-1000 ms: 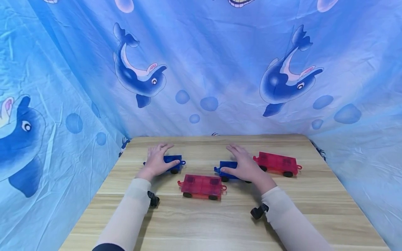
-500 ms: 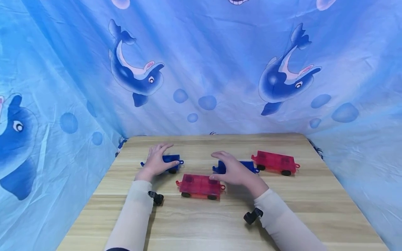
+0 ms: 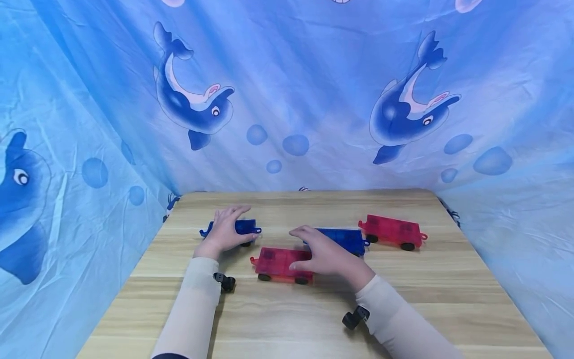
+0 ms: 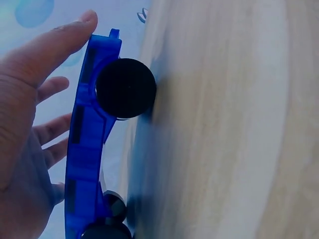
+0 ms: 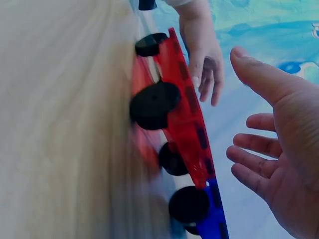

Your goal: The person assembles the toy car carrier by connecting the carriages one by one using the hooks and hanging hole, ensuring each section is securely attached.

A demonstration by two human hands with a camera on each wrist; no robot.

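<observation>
Four-wheeled toy train cars of see-through plastic, with hooks and loops on their ends, stand on the wooden table. My left hand (image 3: 223,232) is spread over the left blue car (image 3: 245,227), thumb near its right end. In the left wrist view that blue car (image 4: 83,154) stands beside the palm, with the fingers loosely spread behind it. My right hand (image 3: 325,256), thumb and fingers apart, reaches over the front red car (image 3: 275,259) and overlaps the right blue car (image 3: 344,238). The right wrist view shows a gap between my fingers and the red car (image 5: 187,107).
Another red car (image 3: 392,230) stands at the right, its hook close to the right blue car's loop. Blue cloth with dolphins (image 3: 287,99) hangs behind the table (image 3: 287,319) and along its sides. Each wrist carries a small black camera.
My right hand has come off the right blue car and moved left and nearer, over the front red car. My left hand stays by the left blue car.
</observation>
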